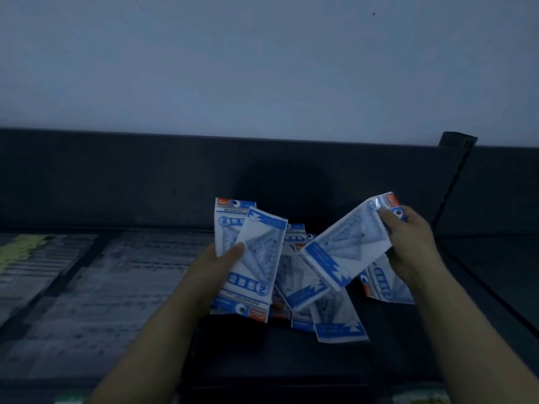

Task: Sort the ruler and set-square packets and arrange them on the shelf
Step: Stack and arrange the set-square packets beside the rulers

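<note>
The left grip [217,269] is clamped on a fanned pair of set-square packets [256,258], thumb across the front one, whose print reads upside down. The right grip [411,243] pinches the header end of a tilted packet [341,252]. Between and under them a loose pile of packets [318,304] lies on the dark shelf [291,363]. Blurred stacked goods [73,287] fill the left side.

Over the dark flat shelf [262,357], the left hand [215,266] pinches blue-and-white plastic packets [256,258]; the right hand [408,243] grips another such packet [335,255].
</note>
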`<state>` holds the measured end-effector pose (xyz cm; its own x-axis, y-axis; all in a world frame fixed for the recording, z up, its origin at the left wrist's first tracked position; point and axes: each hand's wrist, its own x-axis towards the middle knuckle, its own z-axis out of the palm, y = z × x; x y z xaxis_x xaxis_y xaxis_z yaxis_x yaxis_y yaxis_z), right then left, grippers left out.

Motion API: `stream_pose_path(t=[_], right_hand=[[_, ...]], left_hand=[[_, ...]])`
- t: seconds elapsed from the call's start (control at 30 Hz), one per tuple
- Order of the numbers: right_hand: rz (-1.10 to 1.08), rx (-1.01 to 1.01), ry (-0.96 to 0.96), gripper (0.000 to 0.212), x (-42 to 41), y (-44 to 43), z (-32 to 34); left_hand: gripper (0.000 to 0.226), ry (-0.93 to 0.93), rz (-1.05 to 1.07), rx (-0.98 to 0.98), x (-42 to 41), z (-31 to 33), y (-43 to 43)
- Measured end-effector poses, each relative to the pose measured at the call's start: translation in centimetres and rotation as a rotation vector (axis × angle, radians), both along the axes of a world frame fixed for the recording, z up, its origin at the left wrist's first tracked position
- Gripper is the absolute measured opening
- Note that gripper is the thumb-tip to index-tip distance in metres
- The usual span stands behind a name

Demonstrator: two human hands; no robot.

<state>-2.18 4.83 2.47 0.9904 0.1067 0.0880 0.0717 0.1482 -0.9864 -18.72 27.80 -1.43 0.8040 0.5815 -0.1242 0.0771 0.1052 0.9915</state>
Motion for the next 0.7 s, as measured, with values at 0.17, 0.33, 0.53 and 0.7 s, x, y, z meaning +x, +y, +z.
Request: stream_pose_path(t=[0.17, 0.33, 0.53, 0.7], right_hand=[[0.253, -0.188, -0.031, 0.009, -2.1, 2.1, -0.4], [0.242, -0.368, -0.150, 0.013, -2.6, 4.2, -2.1], [0.200, -0.430, -0.245, 0.013, -2.2, 4.7, -2.6], [0.214, -0.338, -0.173, 0.012, -1.5, 4.3, -2.8]], left_hand=[[0.028, 0.068, -0.081, 0.035, 0.9, 0.0, -2.1], [0.025, 0.035, -0.211, -0.043, 0.9, 0.6, -3.8], [0.014, -0.027, -0.261, -0.006, 0.6, 0.4, -3.9], [0.024, 0.000, -0.160, -0.045, 0.6, 0.2, -3.4]])
